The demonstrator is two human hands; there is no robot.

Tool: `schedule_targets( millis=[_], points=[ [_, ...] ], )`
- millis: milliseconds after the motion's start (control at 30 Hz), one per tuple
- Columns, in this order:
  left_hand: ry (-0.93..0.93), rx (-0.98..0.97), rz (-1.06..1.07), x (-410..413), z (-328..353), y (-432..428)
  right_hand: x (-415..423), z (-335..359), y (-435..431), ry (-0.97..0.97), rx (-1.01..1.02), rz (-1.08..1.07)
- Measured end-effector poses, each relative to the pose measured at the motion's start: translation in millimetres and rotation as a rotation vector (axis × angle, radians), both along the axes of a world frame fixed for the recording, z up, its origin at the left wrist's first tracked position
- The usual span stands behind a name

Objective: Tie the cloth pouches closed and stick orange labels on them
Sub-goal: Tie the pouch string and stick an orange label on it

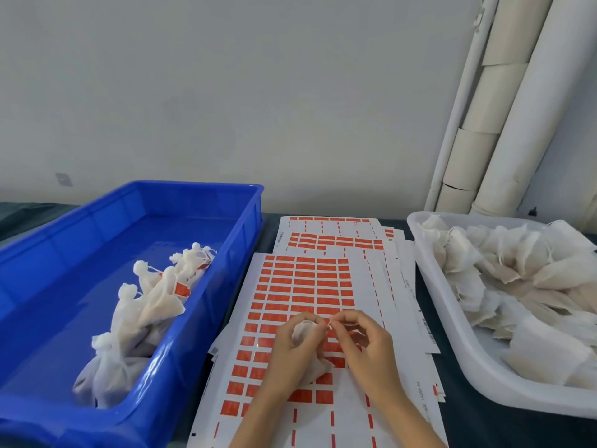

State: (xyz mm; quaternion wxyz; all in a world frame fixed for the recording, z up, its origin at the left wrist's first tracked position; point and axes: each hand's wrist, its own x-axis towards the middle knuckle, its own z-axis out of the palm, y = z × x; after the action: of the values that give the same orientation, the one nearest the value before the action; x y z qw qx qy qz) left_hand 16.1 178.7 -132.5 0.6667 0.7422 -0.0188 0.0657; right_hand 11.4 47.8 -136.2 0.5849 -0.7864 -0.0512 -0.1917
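Note:
My left hand (292,354) grips a white cloth pouch (307,331) by its gathered neck, above the label sheets. My right hand (365,344) pinches the pouch's thin drawstring (330,324) just right of the neck. Under both hands lies a white sheet of orange labels (300,286), with more sheets (336,237) stacked behind it. Several tied pouches (155,302), some showing an orange label, lie in the blue bin (245,218) on the left. Untied pouches (517,279) fill the white tub (452,344) on the right.
The dark table (484,425) carries the bin, sheets and tub side by side. White pipes and cardboard tubes (497,108) lean against the grey wall at the back right.

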Motion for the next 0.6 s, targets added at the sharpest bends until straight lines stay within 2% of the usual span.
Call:
schedule_targets(
  millis=[367,600],
  points=[
    [-0.057,-0.121,-0.180,-2.6,3.4,2.2,-3.1,3.6,-2.0,-0.085,-0.035,-0.012],
    [-0.096,-0.117,-0.219,-2.9,1.9,1.7,-1.8,3.4,-2.8,-0.097,-0.013,-0.092]
  ],
)
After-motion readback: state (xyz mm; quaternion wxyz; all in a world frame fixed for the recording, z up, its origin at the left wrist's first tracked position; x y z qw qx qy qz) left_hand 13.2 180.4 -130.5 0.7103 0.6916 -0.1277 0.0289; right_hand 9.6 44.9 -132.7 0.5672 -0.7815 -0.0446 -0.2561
